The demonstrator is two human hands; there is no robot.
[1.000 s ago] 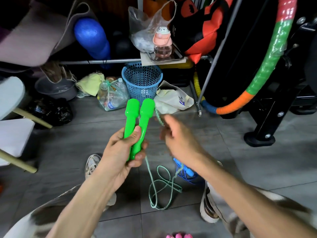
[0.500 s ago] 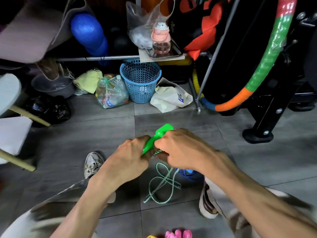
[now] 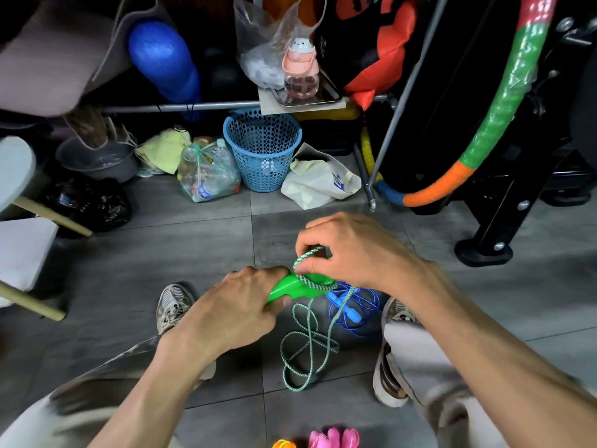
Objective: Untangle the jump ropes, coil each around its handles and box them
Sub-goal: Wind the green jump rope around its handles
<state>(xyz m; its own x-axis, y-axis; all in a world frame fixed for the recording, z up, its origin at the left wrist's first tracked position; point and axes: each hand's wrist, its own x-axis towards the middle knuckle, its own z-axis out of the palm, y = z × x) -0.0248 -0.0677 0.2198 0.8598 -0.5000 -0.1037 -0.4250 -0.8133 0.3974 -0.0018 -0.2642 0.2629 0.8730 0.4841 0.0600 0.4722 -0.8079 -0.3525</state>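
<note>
My left hand (image 3: pixel 240 307) grips the two green jump-rope handles (image 3: pixel 292 286), held low and pointing right. My right hand (image 3: pixel 350 250) pinches the green-and-white braided rope (image 3: pixel 308 344) just above the handles, and a turn of rope lies round them. The rest of that rope hangs down to loose loops on the floor. A blue jump rope (image 3: pixel 353 307) lies bundled on the tiles under my right wrist. Pink handles (image 3: pixel 334 438) and an orange-yellow piece (image 3: pixel 284 443) show at the bottom edge. No box is visible.
A blue mesh basket (image 3: pixel 262 147), a bag of bottles (image 3: pixel 206 171) and a white bag (image 3: pixel 318 182) stand on the grey tiles ahead. A black machine base (image 3: pixel 484 250) is at right, wooden stool legs (image 3: pixel 32 305) at left. My shoes (image 3: pixel 172 305) flank the ropes.
The handles went from upright and raised to low and tilted right. My right hand came in to the handles and now draws a loop of rope round them.
</note>
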